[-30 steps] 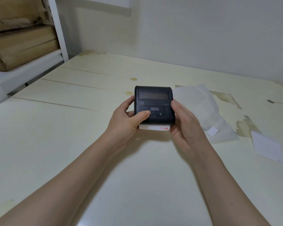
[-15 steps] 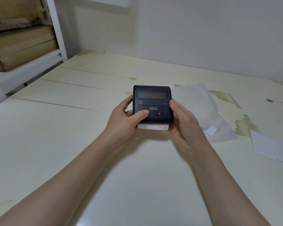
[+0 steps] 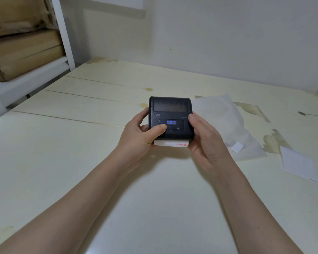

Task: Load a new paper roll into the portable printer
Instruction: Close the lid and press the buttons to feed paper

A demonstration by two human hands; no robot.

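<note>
Both hands clasp the printer [image 3: 171,114] — left hand [image 3: 141,136], right hand [image 3: 206,142] — paper [image 3: 170,143] protruding.

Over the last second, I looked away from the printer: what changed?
Small blue lights now glow in the printer's display window, dark a second ago. The left hand thumb is still on the button panel; the right hand still grips the other side. White paper still sticks out at the near edge.

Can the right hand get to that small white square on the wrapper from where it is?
Probably yes: the small white square lies uncovered beside the right hand, but that hand is holding the printer and would have to let go.
</note>
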